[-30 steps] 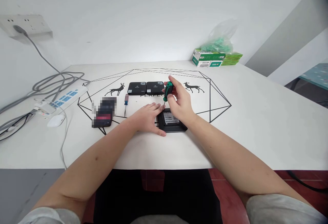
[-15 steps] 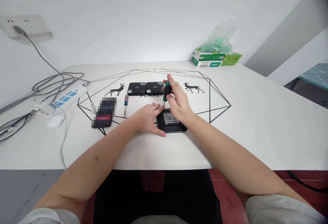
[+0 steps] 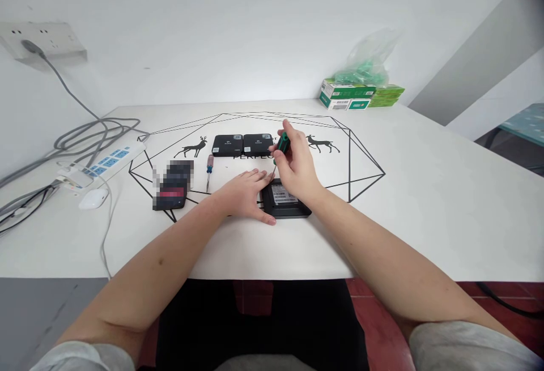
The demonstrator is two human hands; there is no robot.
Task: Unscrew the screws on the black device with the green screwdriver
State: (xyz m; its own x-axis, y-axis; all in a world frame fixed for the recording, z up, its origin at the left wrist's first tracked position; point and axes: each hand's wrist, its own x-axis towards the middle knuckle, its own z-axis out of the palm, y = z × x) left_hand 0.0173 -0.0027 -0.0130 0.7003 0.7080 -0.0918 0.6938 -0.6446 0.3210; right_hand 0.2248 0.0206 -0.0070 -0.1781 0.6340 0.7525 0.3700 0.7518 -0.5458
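Note:
A black set-top box [image 3: 289, 209] lies on the table with its white label facing up. My left hand [image 3: 246, 192] braces its left side, thumb at the near corner and fingers by the far corner. My right hand [image 3: 297, 164] is closed around the green and black handle of a screwdriver [image 3: 283, 142]. The shaft slants down to the box's far left corner, close to my left fingertips; the tip itself is hard to make out. Two more black set-top boxes [image 3: 227, 145] sit side by side behind my hands. A second screwdriver [image 3: 209, 166] with a clear reddish and blue handle lies left of them.
Left of my left forearm is a phone [image 3: 172, 187], partly pixelated. A power strip [image 3: 113, 161], grey cables [image 3: 93, 133] and a white earbud case [image 3: 93, 199] lie farther left. Green and white cartons [image 3: 348, 94] with a plastic bag [image 3: 368, 65] stand at the back right.
The screwdriver's handle has tilted to the right and away from upright, and my right hand has shifted slightly right with it. My left hand stays on the box.

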